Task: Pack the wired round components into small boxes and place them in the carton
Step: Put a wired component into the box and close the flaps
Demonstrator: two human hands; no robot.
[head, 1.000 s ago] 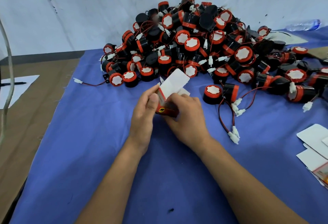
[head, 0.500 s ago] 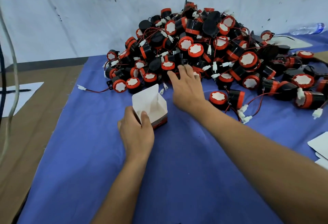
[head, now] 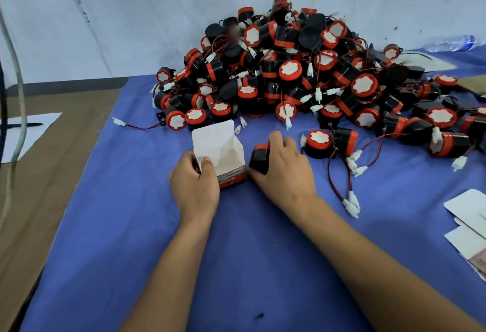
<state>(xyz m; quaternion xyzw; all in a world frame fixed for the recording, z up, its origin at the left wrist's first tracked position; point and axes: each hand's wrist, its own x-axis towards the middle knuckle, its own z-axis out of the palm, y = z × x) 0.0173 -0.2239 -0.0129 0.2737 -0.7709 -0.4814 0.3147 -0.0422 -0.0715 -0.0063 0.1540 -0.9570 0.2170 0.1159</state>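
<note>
Gripping a black-and-red round part [head: 259,157], the right hand [head: 285,171] has its fingers curled over it, low over the blue cloth [head: 131,226], just right of the small box [head: 223,158]. Left hand [head: 194,189] holds that box upright, thumb hooked over the near wall, lid flap standing open; inside looks white, contents cannot be told. Big pile of wired parts [head: 302,76] sits behind. Flat white box blanks [head: 468,210] lie at far right.
</note>
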